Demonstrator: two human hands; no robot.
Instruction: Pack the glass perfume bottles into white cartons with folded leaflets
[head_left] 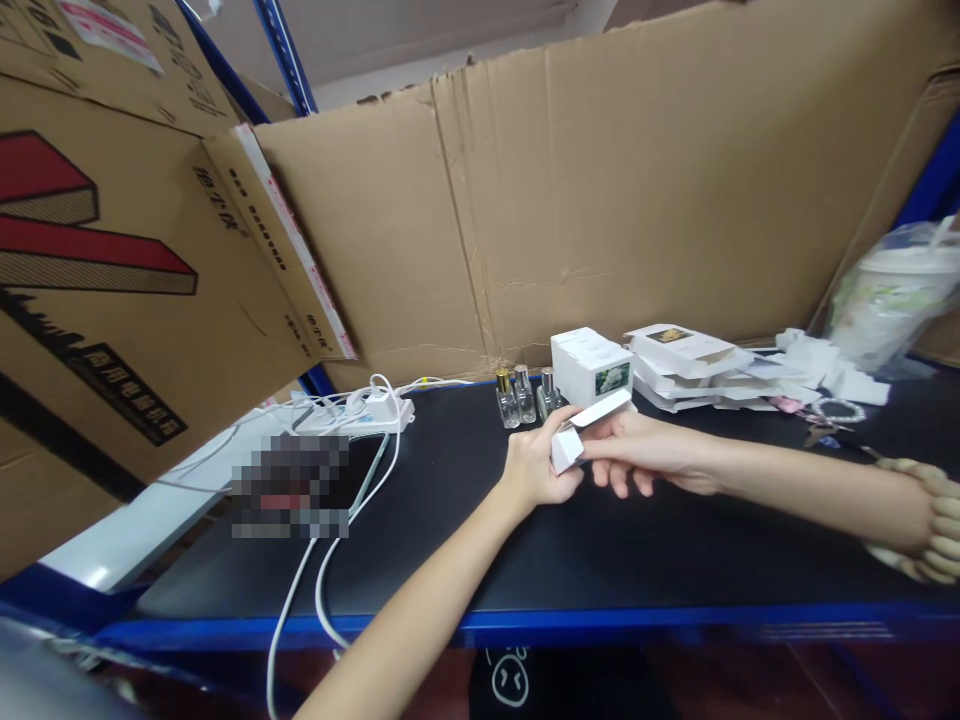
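Observation:
My left hand point(536, 470) is wrapped round a small white box point(568, 450) above the black tabletop. From the other side my right hand point(637, 450) grips the same box, its thumb at the box's end and some fingers curled below. A long white flap point(600, 408) sticks up from the box toward the right. Just behind my left hand stand small glass bottles: a gold-capped bottle point(507, 400), a silver-capped bottle point(523, 395) and another silver-capped bottle point(548, 390), partly hidden by the hand. White boxes point(589, 355) with a flower picture stand behind the right hand.
Flat white cartons point(682, 350) are piled at the back right, near a bagged drink cup point(896, 290) and a beaded bracelet point(836, 411). To the left lie a power strip point(397, 413), white cables point(322, 580) and a blurred-out item point(292, 485). Cardboard walls point(637, 190) enclose the table.

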